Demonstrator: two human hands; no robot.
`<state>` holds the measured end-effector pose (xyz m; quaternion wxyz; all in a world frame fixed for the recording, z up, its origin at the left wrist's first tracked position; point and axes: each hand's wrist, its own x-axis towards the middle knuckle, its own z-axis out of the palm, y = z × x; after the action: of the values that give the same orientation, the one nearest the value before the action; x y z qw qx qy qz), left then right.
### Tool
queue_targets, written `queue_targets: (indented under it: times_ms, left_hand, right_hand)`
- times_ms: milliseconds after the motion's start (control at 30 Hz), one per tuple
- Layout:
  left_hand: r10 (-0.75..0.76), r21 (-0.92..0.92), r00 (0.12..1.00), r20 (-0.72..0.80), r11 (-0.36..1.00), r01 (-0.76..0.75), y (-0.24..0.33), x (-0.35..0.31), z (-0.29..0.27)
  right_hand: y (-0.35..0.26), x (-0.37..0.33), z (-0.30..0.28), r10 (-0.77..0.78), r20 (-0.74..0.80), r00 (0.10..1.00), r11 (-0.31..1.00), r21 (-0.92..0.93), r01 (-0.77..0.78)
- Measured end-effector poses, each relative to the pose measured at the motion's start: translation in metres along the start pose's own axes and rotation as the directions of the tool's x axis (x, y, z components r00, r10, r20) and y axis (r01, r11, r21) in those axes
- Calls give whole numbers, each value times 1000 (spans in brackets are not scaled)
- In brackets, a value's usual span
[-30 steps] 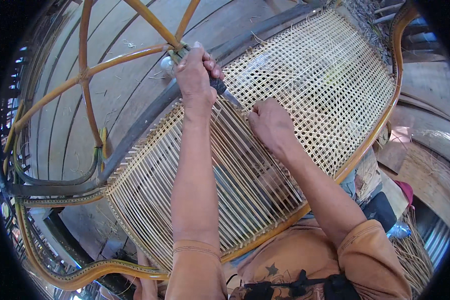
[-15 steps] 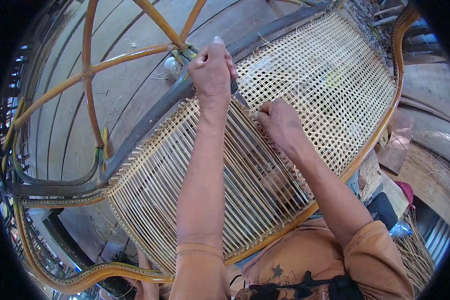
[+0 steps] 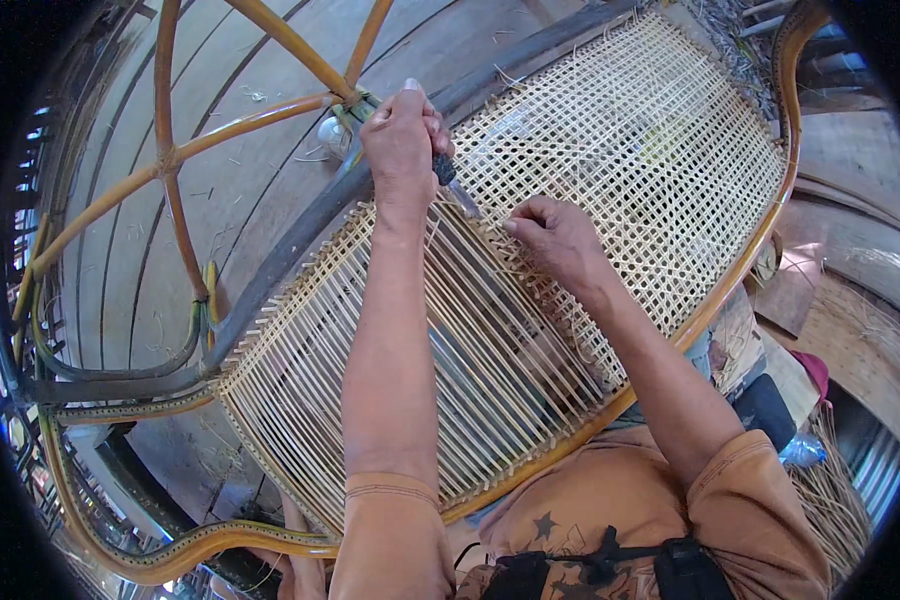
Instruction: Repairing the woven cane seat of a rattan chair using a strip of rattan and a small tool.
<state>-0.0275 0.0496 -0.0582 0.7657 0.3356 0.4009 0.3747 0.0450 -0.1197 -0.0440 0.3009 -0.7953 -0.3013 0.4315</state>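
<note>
Roughly half done, at a guess, with this cane panel (image 3: 650, 150), stretched inside a curved frame (image 3: 740, 280) beneath both hands. Already close-woven on the right, but down to bare parallel strands (image 3: 490, 370) on the left, so probably a fair bit left. Gripping a dark-handled blade (image 3: 446, 172) in a tightly curled left hand (image 3: 400, 145), aimed at the weave's edge. Pinching thumb to finger, near enough, with the right hand (image 3: 567, 240); hard to tell whether on a strand. Pretty cramped up by the dark rail (image 3: 280, 250), roomier lower down over the bare strands.
</note>
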Motion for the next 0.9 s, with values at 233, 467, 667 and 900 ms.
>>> queue_targets:
  times_ms: [233,467,667,900]
  left_hand:
    - [-46,-41,999,-15,998,46,-2,7,-5]
    - [1,175,993,115,984,-21,-2,3,19]
    - [76,252,997,-10,965,-71,-2,-3,24]
    - [220,326,974,56,918,-226,-4,-17,32]
  right_hand:
    - [-4,8,8,49,29,998,987,-153,-44]
    - [0,6,7,20,16,1000,987,-159,-17]
    - [4,4,7,-30,-17,999,994,-109,28]
    - [10,6,8,-93,-39,995,981,-176,85]
